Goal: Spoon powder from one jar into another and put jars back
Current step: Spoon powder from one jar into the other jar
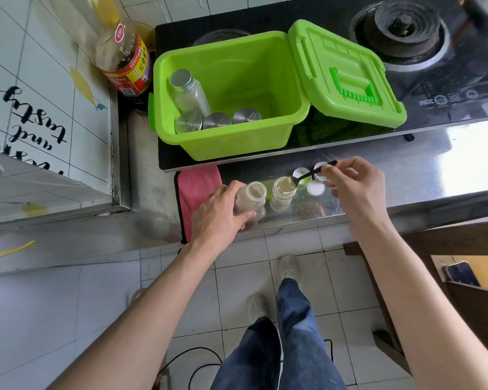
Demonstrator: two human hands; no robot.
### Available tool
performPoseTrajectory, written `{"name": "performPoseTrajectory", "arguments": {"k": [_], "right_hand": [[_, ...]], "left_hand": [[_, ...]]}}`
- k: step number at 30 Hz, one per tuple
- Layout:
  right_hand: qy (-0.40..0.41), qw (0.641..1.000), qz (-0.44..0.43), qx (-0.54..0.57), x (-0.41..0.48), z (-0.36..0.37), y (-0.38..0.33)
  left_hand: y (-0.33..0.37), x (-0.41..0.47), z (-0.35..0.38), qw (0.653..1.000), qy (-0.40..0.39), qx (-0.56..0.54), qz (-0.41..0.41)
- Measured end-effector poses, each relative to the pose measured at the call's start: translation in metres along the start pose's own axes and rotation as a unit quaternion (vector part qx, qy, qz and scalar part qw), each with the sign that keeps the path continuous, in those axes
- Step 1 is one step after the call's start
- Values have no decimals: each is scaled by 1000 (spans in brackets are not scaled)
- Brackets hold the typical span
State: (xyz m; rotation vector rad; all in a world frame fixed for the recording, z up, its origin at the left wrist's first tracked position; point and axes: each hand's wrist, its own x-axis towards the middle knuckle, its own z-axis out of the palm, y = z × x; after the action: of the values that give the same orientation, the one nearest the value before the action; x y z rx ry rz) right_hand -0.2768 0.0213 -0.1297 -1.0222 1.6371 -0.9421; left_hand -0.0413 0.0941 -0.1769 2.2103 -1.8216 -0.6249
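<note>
Two small clear jars of beige powder stand open on the steel counter edge. My left hand (223,212) grips the left jar (252,198) around its body. The right jar (283,194) stands free beside it, touching or nearly so. My right hand (355,187) pinches the handle of a black spoon (310,173), whose bowl rests at the rim of the right jar, over its powder. Silver lids (320,175) and a white lid liner (315,188) lie just behind the jars, under the spoon.
A green plastic bin (279,80) sits open on the stove, lid (347,74) hinged to the right, holding several capped jars (189,91). A pink cloth (196,190) lies left of my left hand. An oil bottle (121,54) stands at the back left. A burner (403,26) is at the far right.
</note>
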Motion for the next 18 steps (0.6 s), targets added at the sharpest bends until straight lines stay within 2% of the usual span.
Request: {"name": "performPoseTrajectory", "arguments": {"k": [4, 6, 9, 11, 18], "right_hand": [[-13, 988, -104, -112, 0, 11, -3], [-53, 961, -178, -206, -5, 16, -6], [-101, 902, -255, -334, -10, 20, -9], [-93, 891, -270, -352, -9, 19, -12], [-66, 894, -296, -329, -20, 18, -15]], "left_hand": [[1, 0, -1, 1000, -2, -3, -1], [2, 1, -1, 1000, -6, -1, -5], [1, 0, -1, 1000, -8, 3, -6], [1, 0, -1, 1000, -8, 4, -7], [2, 0, -1, 1000, -9, 0, -5]]}}
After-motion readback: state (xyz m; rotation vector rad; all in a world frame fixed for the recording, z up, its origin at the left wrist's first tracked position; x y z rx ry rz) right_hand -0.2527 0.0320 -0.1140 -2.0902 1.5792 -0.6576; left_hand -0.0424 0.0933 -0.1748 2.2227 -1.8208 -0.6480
